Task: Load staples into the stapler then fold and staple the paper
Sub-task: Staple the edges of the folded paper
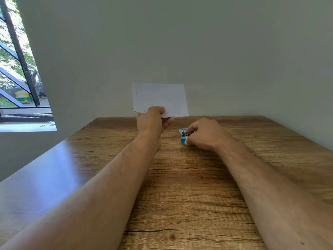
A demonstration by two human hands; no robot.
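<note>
My left hand [153,121] pinches the bottom edge of a folded white paper [159,98] and holds it upright above the far end of the wooden table [189,186]. Small staple marks show along the paper's left and lower edges. My right hand [203,134] rests on the table to the right, its fingers curled round a small blue stapler [184,137]. Most of the stapler is hidden under the fingers; only its blue front end and a white and metal part show.
A plain grey-green wall [180,42] stands right behind the table's far edge. A window [18,69] with dark bars is at the left. The table's left edge runs diagonally toward me.
</note>
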